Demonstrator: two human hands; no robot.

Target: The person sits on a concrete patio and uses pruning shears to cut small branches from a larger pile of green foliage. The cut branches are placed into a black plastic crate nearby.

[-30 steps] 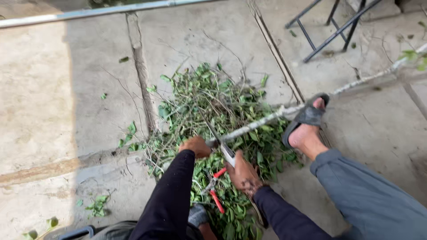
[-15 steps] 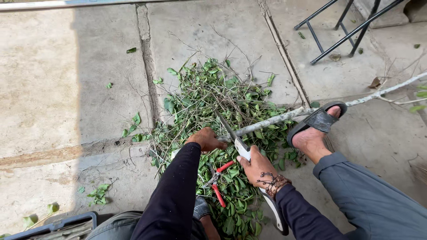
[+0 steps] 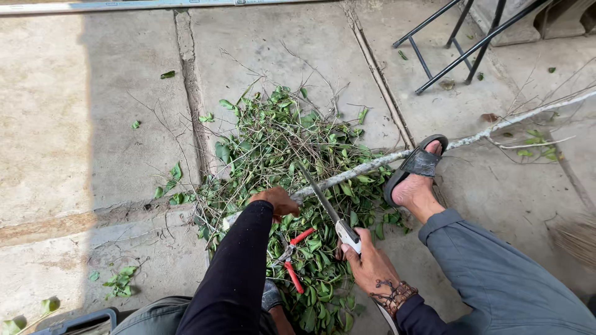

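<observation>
A long pale branch (image 3: 372,165) runs from the upper right down across a pile of green leaves and twigs (image 3: 279,149). My left hand (image 3: 277,201) grips the branch at its lower end. My right hand (image 3: 367,267) holds the white handle of a hand saw (image 3: 323,200), and the dark blade lies across the branch just right of my left hand. My right foot in a dark sandal (image 3: 417,166) presses on the branch farther up. Red-handled pruning shears (image 3: 292,254) lie on the leaves between my arms.
The ground is concrete slabs with cracks and joints (image 3: 189,105). A black metal frame (image 3: 459,43) stands at the upper right. Loose twigs with a few leaves (image 3: 528,139) lie at the right, and a broom's bristles (image 3: 574,239) show at the right edge.
The saw has slid along the cut on the branch, with my right hand drawing back toward me. My left hand and foot stay on the branch.
</observation>
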